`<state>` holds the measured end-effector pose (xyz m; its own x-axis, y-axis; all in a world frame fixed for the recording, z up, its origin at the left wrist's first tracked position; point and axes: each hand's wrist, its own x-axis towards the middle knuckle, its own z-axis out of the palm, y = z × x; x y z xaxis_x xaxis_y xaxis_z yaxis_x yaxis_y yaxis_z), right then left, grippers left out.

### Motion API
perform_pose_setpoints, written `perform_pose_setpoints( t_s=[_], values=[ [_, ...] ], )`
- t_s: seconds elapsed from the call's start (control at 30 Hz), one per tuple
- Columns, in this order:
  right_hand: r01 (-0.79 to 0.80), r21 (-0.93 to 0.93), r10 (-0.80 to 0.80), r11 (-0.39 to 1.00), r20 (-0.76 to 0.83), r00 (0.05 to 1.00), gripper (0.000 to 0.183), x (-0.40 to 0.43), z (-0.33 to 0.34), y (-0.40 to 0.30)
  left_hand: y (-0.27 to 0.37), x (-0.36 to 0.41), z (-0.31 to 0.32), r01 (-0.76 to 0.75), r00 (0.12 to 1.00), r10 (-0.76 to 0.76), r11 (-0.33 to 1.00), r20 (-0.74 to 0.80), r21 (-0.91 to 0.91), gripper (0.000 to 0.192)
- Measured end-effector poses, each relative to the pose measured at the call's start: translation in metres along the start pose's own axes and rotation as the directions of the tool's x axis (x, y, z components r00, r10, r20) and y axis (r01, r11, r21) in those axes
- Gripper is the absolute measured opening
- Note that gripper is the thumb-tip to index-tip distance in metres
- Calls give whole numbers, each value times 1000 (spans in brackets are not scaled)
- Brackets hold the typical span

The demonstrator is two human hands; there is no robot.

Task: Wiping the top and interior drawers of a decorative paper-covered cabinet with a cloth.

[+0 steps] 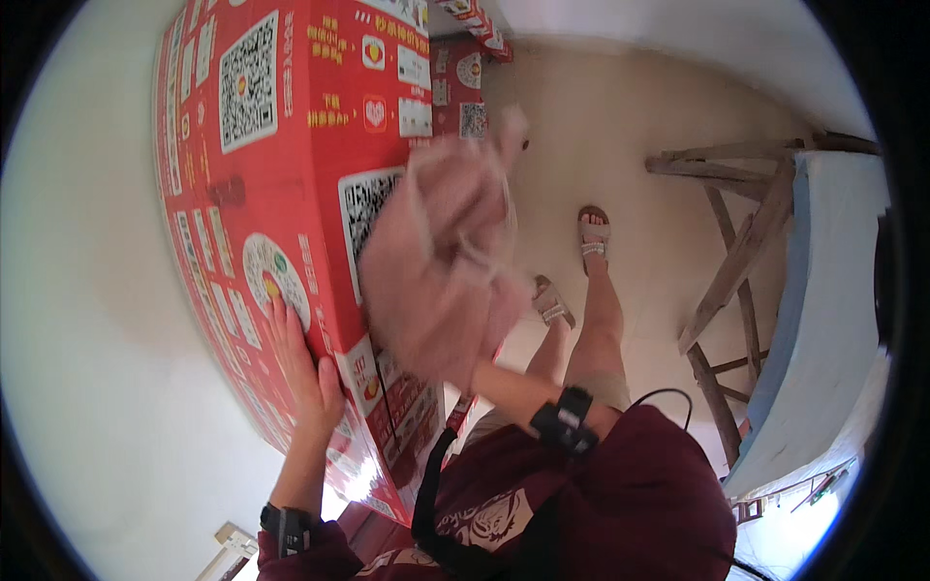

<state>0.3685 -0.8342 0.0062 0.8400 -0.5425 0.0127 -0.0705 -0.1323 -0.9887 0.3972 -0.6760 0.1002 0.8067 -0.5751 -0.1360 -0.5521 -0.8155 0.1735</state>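
Observation:
My left hand (301, 363) lies flat, palm down with fingers spread, on the red printed covering (283, 189) of a long table or counter against the wall. A pink cloth (450, 290), blurred and bunched, hangs at the counter's edge in front of me. My right hand (472, 370) is at the lower end of this cloth, mostly hidden by it; the wrist shows below, and the cloth appears gripped. Black bands are strapped on both forearms. A small dark reddish mark (229, 190) shows on the covering beyond my left hand.
A pale wall (87, 254) runs along the left. On the right stands a table with a light blue cover (821, 290) on rough wooden legs (741, 269). Beige floor (625, 109) lies between, with my sandalled feet on it. More red printed covering (458, 80) shows at the top.

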Motion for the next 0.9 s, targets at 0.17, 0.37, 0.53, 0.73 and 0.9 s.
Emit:
perform_pose_setpoints(
  t_s=[0.17, 0.37, 0.53, 0.73, 0.9],
  values=[
    [-213, 129, 145, 969, 402, 904, 42, 3, 11, -11, 3, 0, 6, 8, 1000, -9, 997, -17, -72, 60],
    [58, -443, -84, 895, -39, 996, 50, 190, -17, 32, 1, -1, 9, -13, 1000, 13, 998, -8, -57, 62],
    [-131, -361, 85, 923, -141, 986, 51, 175, -10, 52, -4, -2, 11, -31, 998, 29, 998, -47, -53, 61],
    [458, -549, 89, 699, 703, 706, 50, 68, -12, 11, -9, -6, -1, -19, 1000, 19, 1000, 4, -15, 63],
    [121, 1, -120, 993, 177, 977, 49, 114, -6, -39, -4, -5, 4, 2, 1000, -2, 999, -11, -36, 61]
  ],
)
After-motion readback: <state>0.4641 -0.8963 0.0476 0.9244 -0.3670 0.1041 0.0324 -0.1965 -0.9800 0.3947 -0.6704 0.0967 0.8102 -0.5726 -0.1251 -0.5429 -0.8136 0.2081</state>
